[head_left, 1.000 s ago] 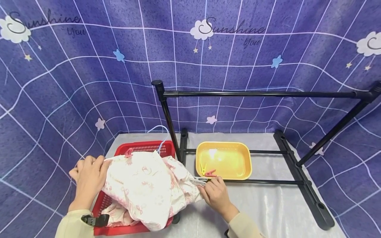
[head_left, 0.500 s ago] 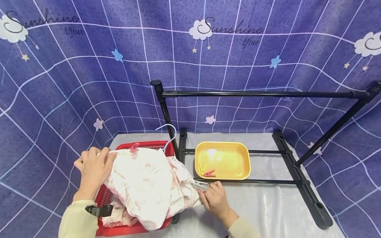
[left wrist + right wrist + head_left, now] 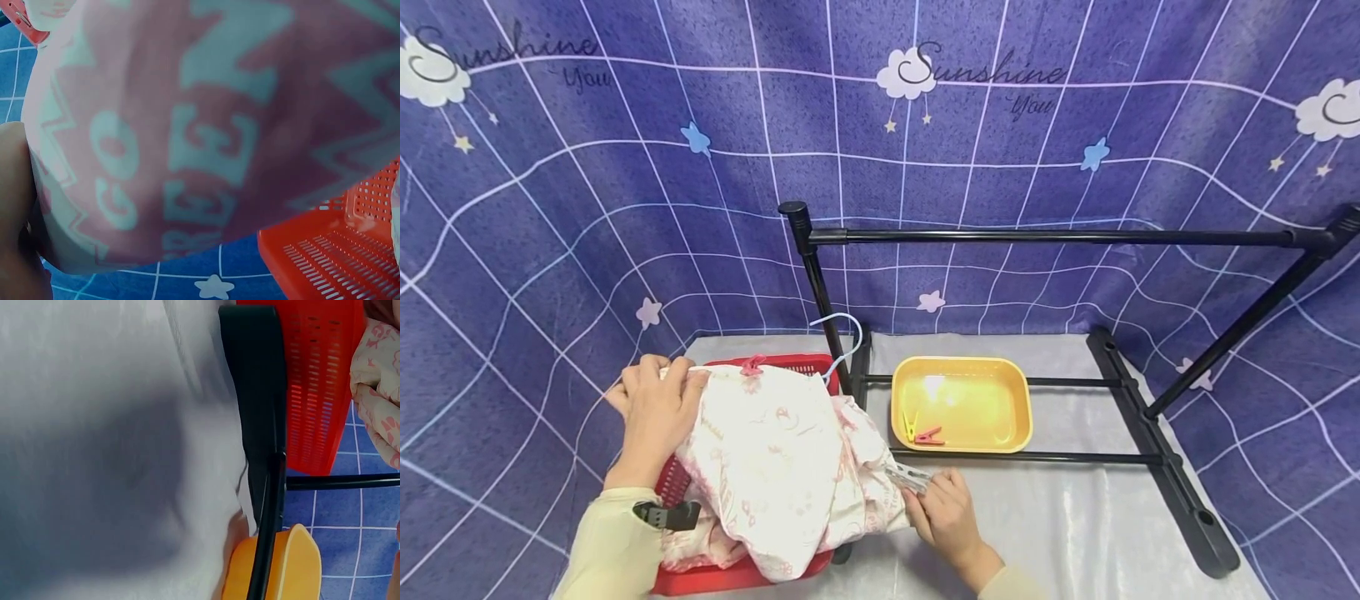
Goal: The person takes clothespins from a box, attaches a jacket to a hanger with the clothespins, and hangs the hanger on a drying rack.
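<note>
A white garment with pink print [image 3: 775, 467] hangs on a hanger, whose light-blue hook [image 3: 852, 331] sticks up from its top edge. A pink-red clothespin [image 3: 752, 365] sits on that edge. My left hand [image 3: 658, 408] grips the garment's upper left corner; in the left wrist view the cloth [image 3: 150, 156] fills most of the picture and the fingers are mostly hidden. My right hand [image 3: 947, 517] pinches a grey clothespin [image 3: 907, 477] beside the garment's right side. Whether its tips bite the cloth I cannot tell.
Beneath the garment stands a red basket [image 3: 730, 577] with more printed cloth in it. A black rack [image 3: 1060, 237] rises behind and to the right. The yellow tub [image 3: 977, 408] holds a yellow clothespin [image 3: 910, 427] and a pink clothespin [image 3: 929, 437].
My left hand and the garment have moved up and to the right, with the hanger hook shifting right. The right hand has moved slightly down, and the grey clothespin has tilted.
</note>
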`<state>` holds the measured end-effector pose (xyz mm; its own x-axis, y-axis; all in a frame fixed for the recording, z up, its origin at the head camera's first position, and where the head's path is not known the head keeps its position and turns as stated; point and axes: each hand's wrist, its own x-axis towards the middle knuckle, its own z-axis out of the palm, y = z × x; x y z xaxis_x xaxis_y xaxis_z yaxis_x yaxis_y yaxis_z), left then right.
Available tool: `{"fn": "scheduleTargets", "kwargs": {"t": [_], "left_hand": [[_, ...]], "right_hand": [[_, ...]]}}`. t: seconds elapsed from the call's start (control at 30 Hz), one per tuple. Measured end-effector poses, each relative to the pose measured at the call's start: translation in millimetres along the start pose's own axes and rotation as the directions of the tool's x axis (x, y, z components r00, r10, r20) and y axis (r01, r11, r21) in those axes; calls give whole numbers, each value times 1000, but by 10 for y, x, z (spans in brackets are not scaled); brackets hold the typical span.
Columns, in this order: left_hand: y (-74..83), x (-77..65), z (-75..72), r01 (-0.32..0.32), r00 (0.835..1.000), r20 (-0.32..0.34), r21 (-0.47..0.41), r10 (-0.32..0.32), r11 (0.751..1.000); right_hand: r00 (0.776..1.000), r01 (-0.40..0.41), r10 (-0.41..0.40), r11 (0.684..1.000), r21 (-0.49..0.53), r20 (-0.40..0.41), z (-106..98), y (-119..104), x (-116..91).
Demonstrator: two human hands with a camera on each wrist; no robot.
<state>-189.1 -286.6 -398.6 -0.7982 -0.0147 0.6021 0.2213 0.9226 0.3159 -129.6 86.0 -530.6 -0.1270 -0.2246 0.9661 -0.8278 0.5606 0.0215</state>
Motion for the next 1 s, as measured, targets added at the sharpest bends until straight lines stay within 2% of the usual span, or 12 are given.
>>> {"fn": "scheduleTargets", "kwargs": {"t": [0.3, 0.63, 0.9, 1.0], "left_hand": [[1, 66, 119, 2, 1000, 7, -3, -2, 1000], [-14, 117, 226, -2, 1000, 7, -28, 2, 1000], [27, 163, 289, -17, 1000, 9, -27, 18, 999], [50, 175, 321, -23, 1000, 14, -30, 23, 999]], "right_hand": [[991, -131, 130, 991, 11, 24, -6, -54, -139], [990, -138, 138, 990, 8, 23, -36, -60, -132], [979, -198, 197, 980, 26, 49, -39, -105, -174], [980, -196, 194, 980, 32, 49, -46, -123, -186]]}}
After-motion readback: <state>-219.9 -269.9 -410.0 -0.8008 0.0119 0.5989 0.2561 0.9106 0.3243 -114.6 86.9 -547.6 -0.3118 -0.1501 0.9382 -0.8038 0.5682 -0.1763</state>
